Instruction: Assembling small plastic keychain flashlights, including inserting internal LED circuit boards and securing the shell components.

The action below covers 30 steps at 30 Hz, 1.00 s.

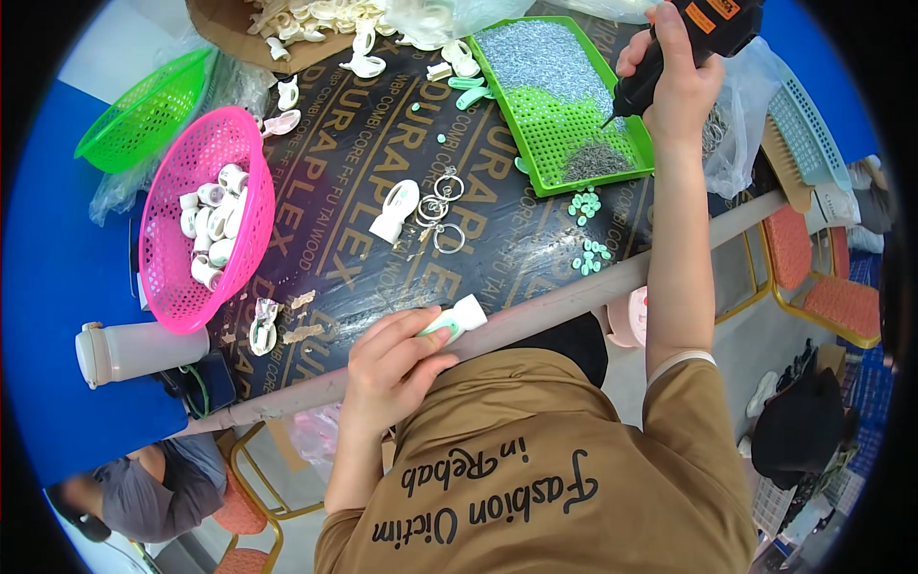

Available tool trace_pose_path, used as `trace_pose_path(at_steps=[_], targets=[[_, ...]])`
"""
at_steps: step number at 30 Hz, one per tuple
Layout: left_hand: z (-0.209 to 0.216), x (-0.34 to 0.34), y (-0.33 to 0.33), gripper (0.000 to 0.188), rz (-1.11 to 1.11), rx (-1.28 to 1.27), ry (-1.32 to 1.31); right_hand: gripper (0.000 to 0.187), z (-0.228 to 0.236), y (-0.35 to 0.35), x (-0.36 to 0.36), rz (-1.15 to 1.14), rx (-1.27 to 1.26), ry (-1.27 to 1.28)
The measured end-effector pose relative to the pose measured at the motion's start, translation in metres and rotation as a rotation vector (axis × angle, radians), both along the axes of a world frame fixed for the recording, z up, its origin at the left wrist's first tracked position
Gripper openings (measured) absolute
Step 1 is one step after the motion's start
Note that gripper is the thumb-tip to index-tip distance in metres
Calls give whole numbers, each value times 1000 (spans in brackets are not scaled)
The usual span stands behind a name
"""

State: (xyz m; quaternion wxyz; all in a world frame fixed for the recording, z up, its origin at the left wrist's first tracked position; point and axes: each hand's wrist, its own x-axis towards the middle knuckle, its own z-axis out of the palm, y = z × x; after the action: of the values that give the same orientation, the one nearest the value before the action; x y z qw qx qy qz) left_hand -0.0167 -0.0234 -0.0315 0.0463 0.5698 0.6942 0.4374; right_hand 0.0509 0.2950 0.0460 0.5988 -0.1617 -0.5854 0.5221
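My left hand [397, 362] is closed around a small white plastic casing with a green oval insert [457, 323], held at the table's near edge. My right hand [679, 91] grips a black electric screwdriver [703, 38] on the far right. Its thin bit points down and left over a green perforated tray [537, 182]. Silvery screws [550, 57] fill the tray's far part, and a darker pile of small screws [595, 161] lies at its near end. Whether the bit touches any screw, I cannot tell.
A white casing [395, 210] and several metal key rings [448, 238] lie mid-table. Small green pieces [585, 206] sit near the edge. At left stand a pink basket [158, 239] of white casings, a green basket [105, 134] and a tumbler [143, 352]. Another person [167, 497] sits lower left.
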Motion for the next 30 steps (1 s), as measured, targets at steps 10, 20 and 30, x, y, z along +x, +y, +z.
trace_pose_path(at_steps=[10, 20, 30], targets=[[0, 7, 1, 28, 33, -37, 32, 25, -2, 4, 3, 29, 54, 10], [9, 6, -1, 57, 43, -134, -127, 23, 5, 1, 8, 79, 62, 74], [76, -40, 114, 3, -169, -131, 223, 26, 6, 0, 13, 55, 54, 62]])
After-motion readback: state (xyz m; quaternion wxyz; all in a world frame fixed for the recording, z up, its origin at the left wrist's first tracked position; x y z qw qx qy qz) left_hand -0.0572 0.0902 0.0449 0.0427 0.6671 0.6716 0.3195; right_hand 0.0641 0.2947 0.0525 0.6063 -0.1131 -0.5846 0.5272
